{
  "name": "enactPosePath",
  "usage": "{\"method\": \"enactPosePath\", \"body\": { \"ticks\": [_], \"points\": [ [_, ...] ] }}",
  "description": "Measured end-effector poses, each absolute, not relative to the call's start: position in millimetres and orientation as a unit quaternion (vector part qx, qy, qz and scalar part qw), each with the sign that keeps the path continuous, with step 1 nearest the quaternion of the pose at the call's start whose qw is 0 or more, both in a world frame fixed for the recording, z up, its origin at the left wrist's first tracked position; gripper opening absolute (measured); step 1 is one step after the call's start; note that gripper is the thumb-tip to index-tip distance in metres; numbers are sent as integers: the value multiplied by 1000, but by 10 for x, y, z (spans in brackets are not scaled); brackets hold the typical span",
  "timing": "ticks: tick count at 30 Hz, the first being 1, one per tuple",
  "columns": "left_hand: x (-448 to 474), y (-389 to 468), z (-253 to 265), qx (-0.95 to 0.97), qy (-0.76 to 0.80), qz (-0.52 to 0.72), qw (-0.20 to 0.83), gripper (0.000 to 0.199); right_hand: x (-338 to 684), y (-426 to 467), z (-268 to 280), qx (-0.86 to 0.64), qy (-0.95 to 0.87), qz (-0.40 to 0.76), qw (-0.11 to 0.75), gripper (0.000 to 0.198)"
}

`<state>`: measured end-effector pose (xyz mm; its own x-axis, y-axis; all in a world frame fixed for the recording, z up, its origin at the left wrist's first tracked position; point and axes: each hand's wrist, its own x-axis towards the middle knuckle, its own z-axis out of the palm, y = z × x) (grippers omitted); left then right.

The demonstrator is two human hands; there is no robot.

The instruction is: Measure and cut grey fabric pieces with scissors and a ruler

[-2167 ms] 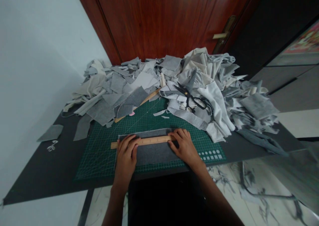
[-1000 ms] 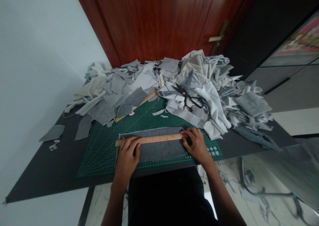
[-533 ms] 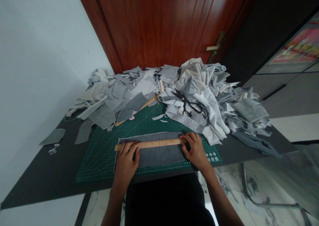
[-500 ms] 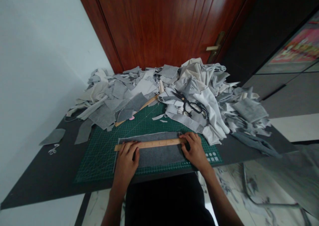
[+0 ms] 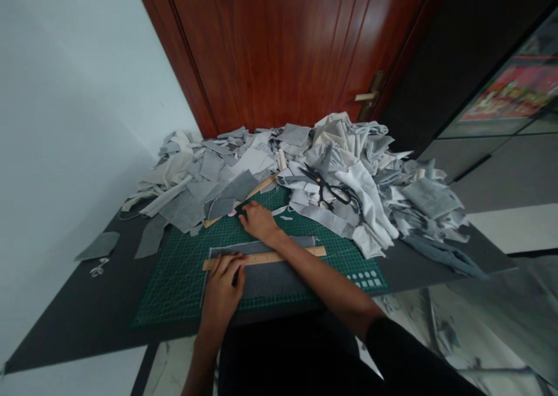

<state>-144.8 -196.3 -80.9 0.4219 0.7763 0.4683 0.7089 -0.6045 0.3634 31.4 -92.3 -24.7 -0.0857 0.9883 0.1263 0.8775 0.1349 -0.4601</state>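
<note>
A grey cloth piece [image 5: 270,281] lies flat on the green cutting mat [image 5: 170,285], with a wooden ruler [image 5: 305,252] across its upper part. My left hand [image 5: 223,282] holds the ruler down near its left end, fingers bent over it and thumb to the side. Across the ruler reaches my right arm. My right hand [image 5: 259,221] is over the upper mat, fingers apart, close to a small flat pink piece [image 5: 231,213] that looks like tailor's chalk. Nothing shows in that hand, though its underside is hidden.
A heap of grey and white cloth scraps [image 5: 209,166] covers the table's back. Black-handled scissors [image 5: 326,186] rest on the scraps at centre right. Another wooden strip [image 5: 261,185] lies partly under cloth. A white looped thing [image 5: 99,267] sits at left on the dark table [image 5: 56,320].
My right hand has let go of the ruler's right end and moved up and left to beside the pink piece. My left hand stays on the ruler.
</note>
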Motion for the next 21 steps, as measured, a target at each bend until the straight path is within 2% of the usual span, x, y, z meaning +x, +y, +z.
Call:
{"method": "enactPosePath", "body": {
  "ticks": [7,12,17,21],
  "points": [
    [-1440,-1977,-811,836,454,302,61,22,17,-695,-425,-676,-707,88,185,38],
    [-1436,-1975,-798,836,455,299,66,22,9,-690,-510,-674,-705,82,207,38],
    [-1430,-1974,-785,841,453,290,62,22,-73,-666,-537,-688,-687,69,221,49],
    [-1425,-1974,-786,843,455,283,51,21,-160,-628,-540,-697,-676,81,226,45]
  ]
}}
